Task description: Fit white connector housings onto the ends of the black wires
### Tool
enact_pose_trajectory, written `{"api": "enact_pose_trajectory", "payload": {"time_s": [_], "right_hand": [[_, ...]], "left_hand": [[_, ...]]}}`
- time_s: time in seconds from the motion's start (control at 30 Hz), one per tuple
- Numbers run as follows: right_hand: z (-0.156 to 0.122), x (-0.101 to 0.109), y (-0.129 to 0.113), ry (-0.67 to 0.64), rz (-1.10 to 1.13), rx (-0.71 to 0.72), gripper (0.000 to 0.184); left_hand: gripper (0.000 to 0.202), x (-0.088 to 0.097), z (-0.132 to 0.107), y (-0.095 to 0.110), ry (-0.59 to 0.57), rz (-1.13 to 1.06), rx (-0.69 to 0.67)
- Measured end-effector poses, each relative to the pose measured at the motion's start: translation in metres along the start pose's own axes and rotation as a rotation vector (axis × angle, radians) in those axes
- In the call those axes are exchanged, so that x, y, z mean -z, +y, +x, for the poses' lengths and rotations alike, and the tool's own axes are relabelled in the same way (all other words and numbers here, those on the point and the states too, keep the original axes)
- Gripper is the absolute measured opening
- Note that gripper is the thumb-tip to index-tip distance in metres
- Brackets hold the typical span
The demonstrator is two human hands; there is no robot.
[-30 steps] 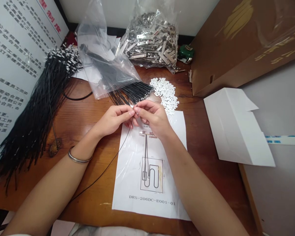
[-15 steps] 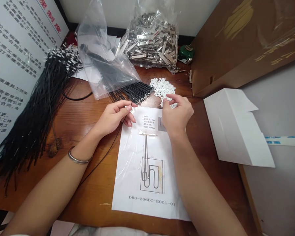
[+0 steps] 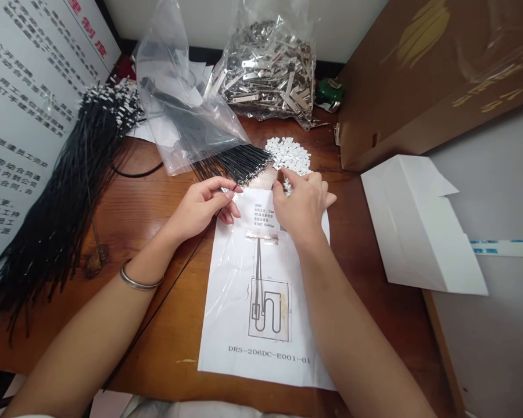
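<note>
In the head view, the left hand (image 3: 204,209) pinches a thin black wire (image 3: 187,263) between its fingers, the length trailing down over the desk (image 3: 178,337); the right hand (image 3: 304,203), fingers slightly parted, is at the near edge of the white connector housings (image 3: 287,153); I cannot tell whether it grips one

Brown wooden table (image 3: 178,325) under a printed sheet (image 3: 270,267), small white pieces (image 3: 290,154), black wires (image 3: 239,164), bagged metal strips (image 3: 268,75).

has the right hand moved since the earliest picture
Yes, to the right: against the white printed paper sheet, the bare right hand has shifted from the sheet's top middle to its upper right, by the pile of small white pieces.
</note>
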State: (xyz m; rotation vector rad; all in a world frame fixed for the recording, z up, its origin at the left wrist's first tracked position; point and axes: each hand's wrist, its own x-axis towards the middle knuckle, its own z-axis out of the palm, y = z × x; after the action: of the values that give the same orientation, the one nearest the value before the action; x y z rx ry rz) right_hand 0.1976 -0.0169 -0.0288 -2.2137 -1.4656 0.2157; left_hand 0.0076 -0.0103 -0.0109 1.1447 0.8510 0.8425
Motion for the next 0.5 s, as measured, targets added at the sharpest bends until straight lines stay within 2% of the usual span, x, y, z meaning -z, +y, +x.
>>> {"api": "enact_pose_trajectory", "payload": {"time_s": [0.13, 0.37, 0.5], "right_hand": [[0.0009, 0.0008, 0.0003, 0.044, 0.015, -0.068, 0.036], [0.0022, 0.0033, -0.0001, 0.054, 0.042, -0.121, 0.013], [0.0021, 0.0033, 0.0013, 0.049, 0.064, -0.118, 0.008]], "left_hand": [[0.016, 0.0006, -0.0003, -0.0001, 0.002, -0.001, 0.005], [0.014, 0.0002, -0.0002, 0.0005, 0.006, -0.005, 0.003], [0.014, -0.0001, -0.0002, 0.0, 0.007, -0.003, 0.0]]}}
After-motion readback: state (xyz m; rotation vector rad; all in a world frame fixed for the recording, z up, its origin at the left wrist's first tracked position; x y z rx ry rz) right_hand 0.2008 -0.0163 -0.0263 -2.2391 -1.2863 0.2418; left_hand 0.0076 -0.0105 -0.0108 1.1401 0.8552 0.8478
